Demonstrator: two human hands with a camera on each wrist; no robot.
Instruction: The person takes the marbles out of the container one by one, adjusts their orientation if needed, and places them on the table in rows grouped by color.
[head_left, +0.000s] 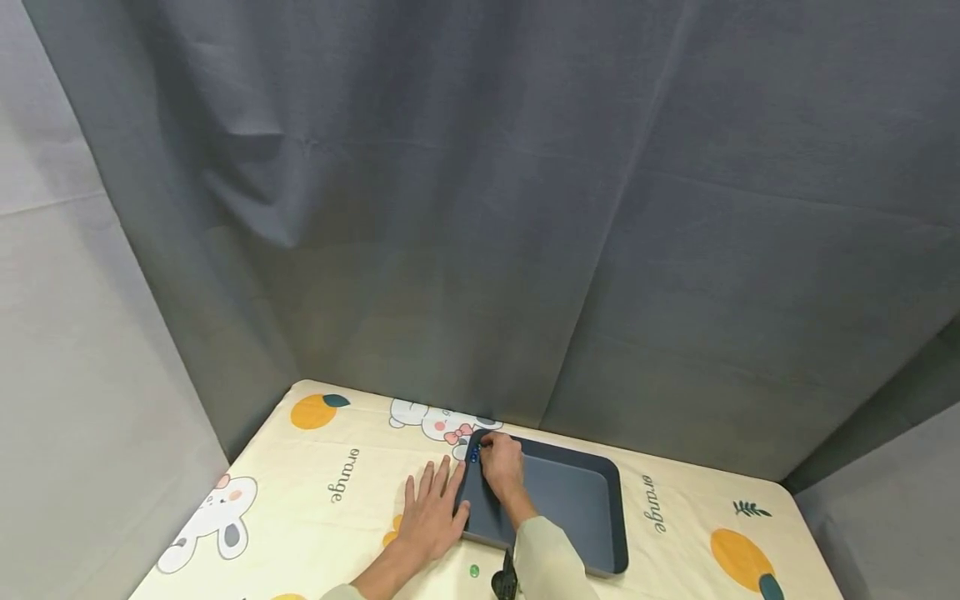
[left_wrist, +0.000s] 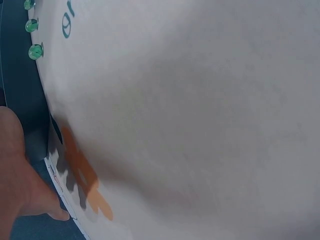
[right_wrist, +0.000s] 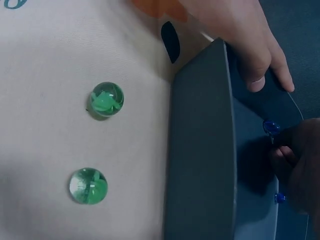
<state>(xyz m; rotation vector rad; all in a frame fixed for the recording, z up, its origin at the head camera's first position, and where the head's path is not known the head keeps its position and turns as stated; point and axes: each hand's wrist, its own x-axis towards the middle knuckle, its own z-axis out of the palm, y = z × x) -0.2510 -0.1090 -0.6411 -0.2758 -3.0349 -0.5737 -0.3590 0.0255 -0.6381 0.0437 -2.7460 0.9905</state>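
Note:
My left hand [head_left: 433,517] lies spread along the left wall of a dark grey tray [head_left: 573,492], fingers straight, thumb over the rim. In the left wrist view that hand [left_wrist: 20,175] shows at the left edge. My right hand [head_left: 504,467] reaches into the tray's far left corner with curled fingers. In the right wrist view, the fingertips of that hand [right_wrist: 297,160] pinch at a blue marble [right_wrist: 271,126], partly covering it. Another blue marble [right_wrist: 280,198] sits beside the hand in the tray.
Green marbles [right_wrist: 107,99] lie on the printed cloth [head_left: 330,533] in front of the tray; another green marble [left_wrist: 36,51] shows near the tray's wall. A black object [head_left: 505,579] is beside the right sleeve. Grey curtains [head_left: 450,208] stand behind the table.

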